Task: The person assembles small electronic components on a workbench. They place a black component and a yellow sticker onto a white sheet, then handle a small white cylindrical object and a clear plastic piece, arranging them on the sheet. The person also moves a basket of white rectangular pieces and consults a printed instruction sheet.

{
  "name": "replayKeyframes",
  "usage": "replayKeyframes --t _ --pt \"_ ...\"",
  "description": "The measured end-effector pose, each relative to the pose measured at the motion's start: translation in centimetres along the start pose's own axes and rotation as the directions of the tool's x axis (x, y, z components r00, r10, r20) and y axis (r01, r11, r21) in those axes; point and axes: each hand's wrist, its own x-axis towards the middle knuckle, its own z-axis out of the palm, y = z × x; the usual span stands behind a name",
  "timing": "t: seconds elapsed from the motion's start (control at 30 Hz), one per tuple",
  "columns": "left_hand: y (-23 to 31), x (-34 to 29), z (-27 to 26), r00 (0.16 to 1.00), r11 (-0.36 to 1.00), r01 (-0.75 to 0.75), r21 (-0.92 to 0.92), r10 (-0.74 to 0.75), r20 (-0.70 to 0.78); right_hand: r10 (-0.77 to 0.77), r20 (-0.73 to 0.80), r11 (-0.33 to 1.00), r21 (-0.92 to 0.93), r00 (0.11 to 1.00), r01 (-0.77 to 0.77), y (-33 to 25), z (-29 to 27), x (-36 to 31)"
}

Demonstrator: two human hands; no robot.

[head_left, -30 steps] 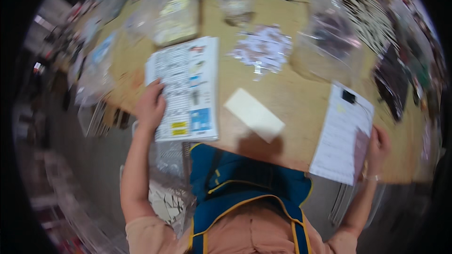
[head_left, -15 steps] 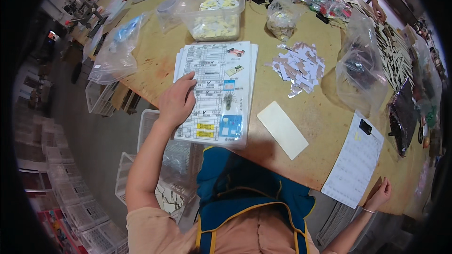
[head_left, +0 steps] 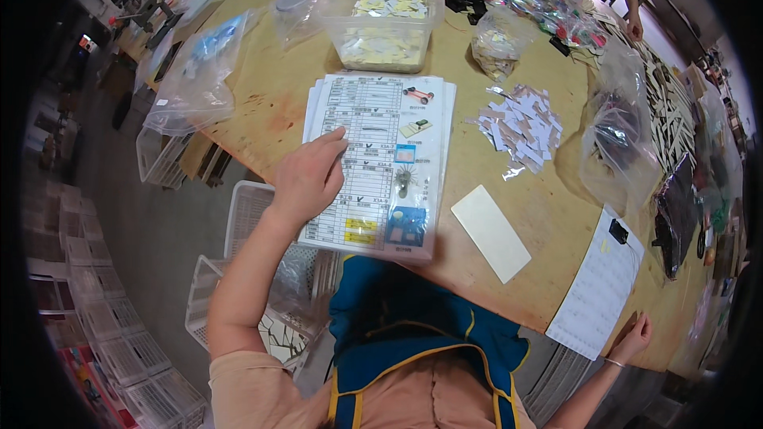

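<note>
My left hand [head_left: 308, 177] lies open on a stack of printed sheets in clear plastic sleeves [head_left: 373, 234], its index finger stretched along the page. The top sheet has tables, small pictures and yellow-marked rows. My right hand [head_left: 633, 340] hangs at the table's right front edge, fingers bent together; whether anything is between them is hidden. Nearest to it lies a clipboard with a white paper [head_left: 592, 290] and a black clip. Between the hands are a blank cream rectangular card [head_left: 491, 233] and, farther back, a loose pile of small white and brown pieces [head_left: 522, 127].
A clear bin [head_left: 381, 36] of yellow and white pieces stands behind the sheets, beside a tied bag [head_left: 497, 48]. Plastic bags [head_left: 616, 143] and thin strips [head_left: 675, 103] crowd the right. White crates [head_left: 246, 218] stand below the table's left edge. Another person's hand [head_left: 633, 28] shows at the far right.
The view has shifted slightly, so the table's things sit farther right in the picture. My left hand stays on the sheets; my right hand keeps its place by the table edge.
</note>
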Motion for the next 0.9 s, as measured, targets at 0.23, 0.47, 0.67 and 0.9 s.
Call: replayKeyframes --t 0.23,0.47,0.67,0.9 --pt "-0.3 -0.2 0.2 0.999 0.998 0.012 -0.064 -0.015 -0.041 0.054 0.006 0.998 0.031 0.999 -0.054 -0.1 0.0 0.0" --pt "-0.6 -0.1 0.5 0.997 0.999 -0.029 -0.028 0.027 -0.074 0.034 0.035 0.999 0.003 0.999 -0.035 0.8 -0.4 0.7" --pt "-0.5 -0.2 0.3 1.0 0.999 0.007 -0.05 -0.008 -0.023 0.009 0.039 1.0 -0.007 0.999 -0.009 1.8 -0.7 1.2" --pt "-0.5 -0.2 0.4 0.999 0.998 0.014 -0.055 -0.016 -0.027 0.06 0.032 0.998 -0.004 0.998 -0.06 1.3 -0.6 0.9"
